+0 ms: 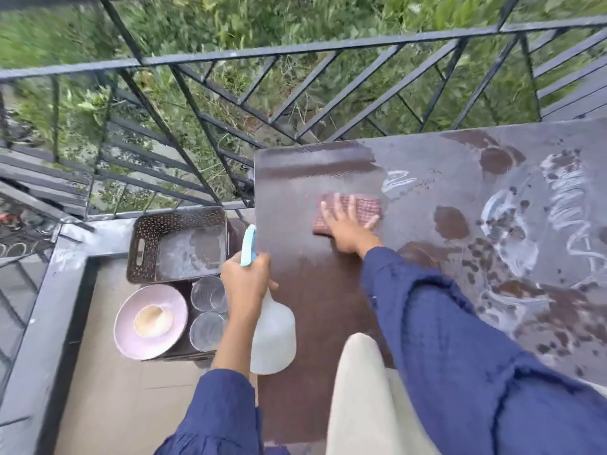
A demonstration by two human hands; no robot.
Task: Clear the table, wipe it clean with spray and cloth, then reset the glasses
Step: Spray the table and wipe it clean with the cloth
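Blue sleeve (460,339) reaching, right hand (348,229) spreads fingers (352,208) on cloth (369,205), wiping desk (312,307); left hand (244,280) grips spray bottle (274,336) ready.

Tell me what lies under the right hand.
A folded reddish checked cloth lies under the right hand, flat on the brown table. The tabletop beneath the cloth is covered, so its state cannot be seen.
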